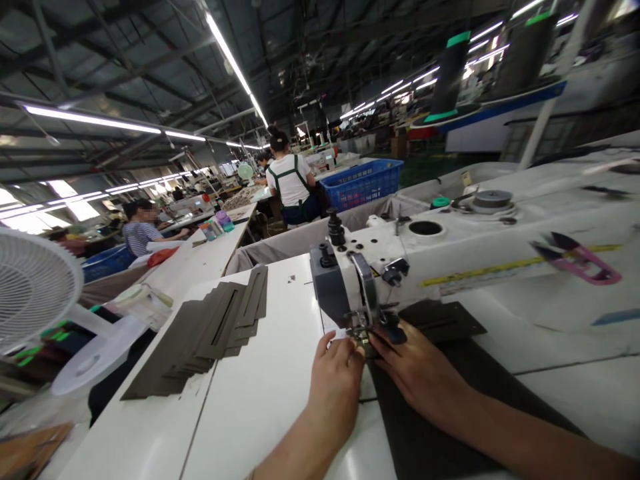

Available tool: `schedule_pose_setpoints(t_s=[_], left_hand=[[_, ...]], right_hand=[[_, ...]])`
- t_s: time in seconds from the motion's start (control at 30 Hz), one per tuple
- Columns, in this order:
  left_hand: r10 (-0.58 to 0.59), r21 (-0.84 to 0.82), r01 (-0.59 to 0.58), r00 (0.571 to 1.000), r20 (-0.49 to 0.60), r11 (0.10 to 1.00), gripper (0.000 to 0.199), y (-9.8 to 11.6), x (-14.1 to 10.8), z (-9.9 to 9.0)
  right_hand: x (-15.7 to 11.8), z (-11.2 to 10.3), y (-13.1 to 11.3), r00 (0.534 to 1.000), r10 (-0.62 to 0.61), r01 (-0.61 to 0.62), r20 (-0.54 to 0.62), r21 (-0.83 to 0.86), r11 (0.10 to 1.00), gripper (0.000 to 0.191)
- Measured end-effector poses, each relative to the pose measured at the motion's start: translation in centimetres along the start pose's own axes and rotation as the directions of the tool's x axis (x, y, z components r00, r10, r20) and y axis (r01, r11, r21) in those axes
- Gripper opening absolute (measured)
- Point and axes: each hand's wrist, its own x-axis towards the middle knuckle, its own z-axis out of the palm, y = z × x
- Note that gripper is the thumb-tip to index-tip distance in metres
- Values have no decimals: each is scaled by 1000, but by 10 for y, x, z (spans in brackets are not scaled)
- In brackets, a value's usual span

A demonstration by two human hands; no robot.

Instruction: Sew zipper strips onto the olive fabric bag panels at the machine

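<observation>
A white and grey sewing machine (330,287) stands in front of me. My left hand (337,380) is left of its presser foot (365,333), fingers curled together at the tips. Whatever they pinch is hidden. A small white bit (339,332) shows beside them. On the other side my right hand (425,373) lies with its fingers stretched toward the foot, resting on dark grey-green sheet material (430,440). This sheet runs from under my right hand and forearm to the table's near side. Another dark piece with a slot (445,320) lies behind my right hand.
A fanned stack of dark slotted pieces (200,340) lies on the white table (265,400) at left. A white fan (40,287) stands beyond it. Pink-handled snips (590,263) rest on the machine. Farther off are a blue crate (363,183) and people at work.
</observation>
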Motion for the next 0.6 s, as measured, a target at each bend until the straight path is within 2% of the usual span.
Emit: schedule_pose_setpoints(t_s=[0.13, 0.37, 0.6], left_hand=[[-10, 54, 11, 1000, -12, 998, 16, 2, 1, -3], [34, 35, -33, 999, -24, 999, 17, 2, 5, -4], [60, 56, -60, 998, 0, 997, 18, 1, 12, -5]], right_hand=[[2, 7, 4, 994, 21, -33, 111, 105, 994, 29], [9, -2, -3, 961, 73, -97, 265, 79, 992, 29], [6, 4, 0, 966, 81, -100, 247, 66, 993, 29]])
